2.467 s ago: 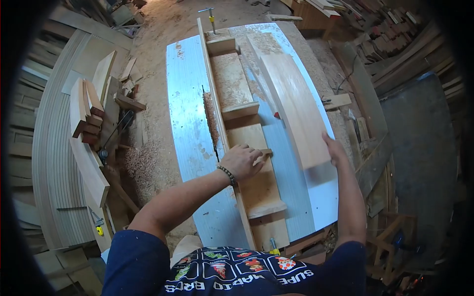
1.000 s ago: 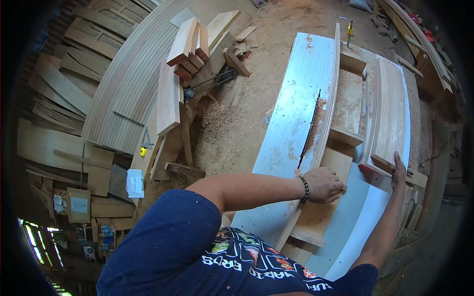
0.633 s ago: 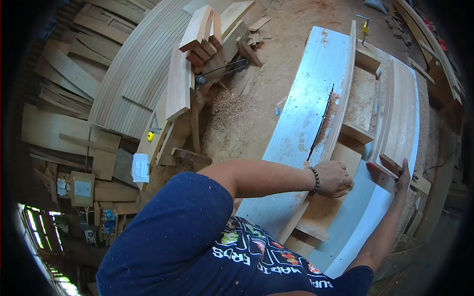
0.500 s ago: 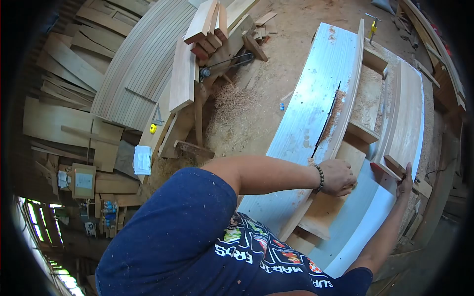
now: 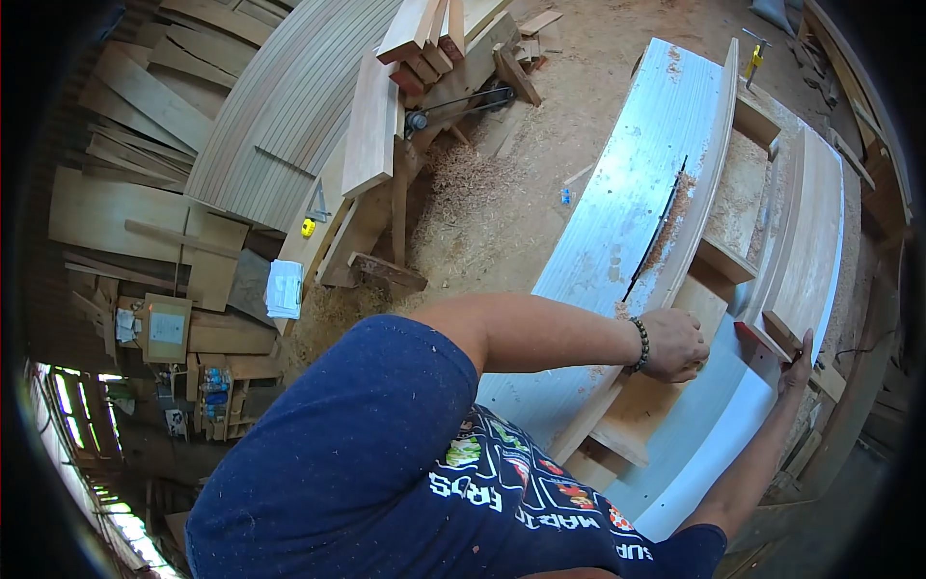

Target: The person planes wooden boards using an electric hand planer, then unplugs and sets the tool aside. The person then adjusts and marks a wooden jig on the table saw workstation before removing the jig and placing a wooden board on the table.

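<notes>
Wooden board: the pale, long board (image 5: 805, 232) lies on the right side of the counter (image 5: 603, 227), stretching from the right hand toward 12 o'clock.
Right hand: this one (image 5: 796, 367) holds the board's near end, with the thumb up against it; the grip underneath is hidden.
Left hand: this one (image 5: 672, 345) is at about 9 o'clock from the right hand, just beside the wooden fence (image 5: 719, 159), fingers curled down; whether they grip anything, I cannot tell.
Bracelet: a beaded band (image 5: 640, 345) circles the left wrist.
Red piece: a red-edged part (image 5: 760, 340) sits near the right hand, toward 10 o'clock.
Fence: it runs along the counter from 7 to 1 o'clock, with crosspieces on its right side.
Slot: a dark, narrow opening (image 5: 656, 236) lies left of the fence, with wood shavings (image 5: 678, 207) along it.
Clamp: a yellow one (image 5: 755, 63) stands at the counter's far end, between 12 and 1 o'clock from the left hand.
Wood blocks: a pile (image 5: 420, 43) rests at 11 o'clock from the left hand.
Tape measure: yellow (image 5: 308, 228), with papers (image 5: 284, 289) at 7 o'clock from it.
</notes>
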The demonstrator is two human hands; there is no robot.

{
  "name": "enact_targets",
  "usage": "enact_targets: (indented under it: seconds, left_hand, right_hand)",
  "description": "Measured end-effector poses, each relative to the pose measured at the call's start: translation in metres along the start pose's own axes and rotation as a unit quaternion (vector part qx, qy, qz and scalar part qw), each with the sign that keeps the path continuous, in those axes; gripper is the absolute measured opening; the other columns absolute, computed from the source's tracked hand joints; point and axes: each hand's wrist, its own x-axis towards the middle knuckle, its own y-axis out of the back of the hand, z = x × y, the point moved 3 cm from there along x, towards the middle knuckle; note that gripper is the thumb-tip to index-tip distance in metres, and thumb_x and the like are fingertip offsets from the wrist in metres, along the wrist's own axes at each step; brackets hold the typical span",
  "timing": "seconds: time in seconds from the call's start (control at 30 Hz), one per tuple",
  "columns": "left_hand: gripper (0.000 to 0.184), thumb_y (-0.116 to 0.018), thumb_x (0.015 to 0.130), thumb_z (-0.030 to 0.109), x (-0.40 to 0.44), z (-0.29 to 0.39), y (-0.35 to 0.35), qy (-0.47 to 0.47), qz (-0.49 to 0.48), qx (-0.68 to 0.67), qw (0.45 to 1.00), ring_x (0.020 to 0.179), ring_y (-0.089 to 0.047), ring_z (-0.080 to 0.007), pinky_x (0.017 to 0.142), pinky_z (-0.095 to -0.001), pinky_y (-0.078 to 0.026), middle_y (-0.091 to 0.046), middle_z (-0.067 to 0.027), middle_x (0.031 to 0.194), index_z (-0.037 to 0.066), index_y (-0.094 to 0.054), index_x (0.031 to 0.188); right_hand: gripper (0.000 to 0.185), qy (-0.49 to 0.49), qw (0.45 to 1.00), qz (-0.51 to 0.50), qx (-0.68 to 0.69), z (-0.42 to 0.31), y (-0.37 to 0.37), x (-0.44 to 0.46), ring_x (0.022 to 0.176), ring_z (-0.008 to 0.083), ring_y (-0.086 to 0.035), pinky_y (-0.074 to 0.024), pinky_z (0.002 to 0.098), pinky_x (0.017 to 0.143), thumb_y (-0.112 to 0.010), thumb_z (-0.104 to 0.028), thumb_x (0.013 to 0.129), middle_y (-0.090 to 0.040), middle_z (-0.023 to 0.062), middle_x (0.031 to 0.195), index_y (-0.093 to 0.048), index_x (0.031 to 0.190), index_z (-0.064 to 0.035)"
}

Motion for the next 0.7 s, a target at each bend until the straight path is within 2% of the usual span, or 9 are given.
enact_targets:
  seconds: [0.13, 0.23, 0.3, 0.4, 0.6, 0.7]
  left_hand:
    - [0.026, -0.061, 0.086, 0.035, 0.001, -0.001, -0.002, 0.002, 0.0, -0.002, 1.0, 0.089, -0.063, -0.0271, 0.084, -0.0387, -0.048, -0.069, -0.008, 0.084, 0.012, -0.07, 0.093]
    - [0.026, -0.061, 0.086, 0.035, 0.0, -0.001, -0.002, 0.004, -0.005, -0.003, 1.0, 0.088, -0.063, -0.0272, 0.084, -0.0389, -0.048, -0.069, -0.0082, 0.083, 0.011, -0.07, 0.092]
    - [0.027, -0.06, 0.086, 0.035, 0.0, -0.001, -0.001, 0.0, 0.001, -0.006, 1.0, 0.087, -0.063, -0.0274, 0.084, -0.039, -0.048, -0.069, -0.0084, 0.081, 0.011, -0.07, 0.091]
    - [0.026, -0.059, 0.086, 0.035, 0.0, -0.001, -0.001, 0.001, -0.006, -0.002, 1.0, 0.086, -0.063, -0.0277, 0.083, -0.0393, -0.048, -0.069, -0.0089, 0.08, 0.011, -0.07, 0.09]
    - [0.026, -0.059, 0.086, 0.034, 0.0, -0.001, -0.002, -0.005, 0.009, -0.003, 1.0, 0.085, -0.063, -0.0281, 0.082, -0.0395, -0.048, -0.069, -0.0093, 0.079, 0.011, -0.07, 0.09]
    - [0.026, -0.06, 0.086, 0.035, 0.001, -0.001, 0.0, 0.004, -0.004, 0.002, 1.0, 0.085, -0.062, -0.0281, 0.082, -0.0392, -0.048, -0.069, -0.0092, 0.079, 0.011, -0.07, 0.09]
  right_hand:
    - [0.072, 0.012, 1.0, 0.011, 0.007, 0.01, 0.001, 0.006, 0.089, 0.0193, -0.062, -0.0479, 0.0302, 0.074, -0.068, -0.061, 0.081, -0.065, 0.0108, 0.105, -0.06, 0.118, 0.0001]
    - [0.069, 0.014, 0.998, 0.022, 0.065, 0.015, -0.002, 0.007, 0.087, 0.0193, -0.062, -0.0473, 0.0298, 0.073, -0.067, -0.06, 0.082, -0.066, 0.0098, 0.102, -0.062, 0.116, 0.0005]
    - [0.064, 0.039, 0.997, 0.051, 0.045, 0.013, -0.004, 0.005, 0.084, 0.018, -0.063, -0.0464, 0.0285, 0.071, -0.066, -0.061, 0.083, -0.067, 0.0081, 0.096, -0.065, 0.109, -0.0014]
    - [0.061, 0.024, 0.999, 0.039, -0.02, 0.006, 0.0, 0.003, 0.082, 0.0163, -0.062, -0.0453, 0.0273, 0.07, -0.064, -0.062, 0.084, -0.066, 0.0062, 0.092, -0.067, 0.102, -0.0033]
    - [0.06, 0.009, 0.996, 0.051, -0.073, 0.01, 0.015, 0.012, 0.075, 0.0109, -0.058, -0.0416, 0.0249, 0.065, -0.067, -0.064, 0.081, -0.065, 0.0029, 0.088, -0.067, 0.101, -0.0068]
    - [0.062, 0.002, 0.997, 0.063, -0.043, 0.011, 0.011, 0.01, 0.074, 0.0099, -0.058, -0.0405, 0.0235, 0.063, -0.068, -0.064, 0.08, -0.063, 0.0018, 0.088, -0.065, 0.105, -0.0074]
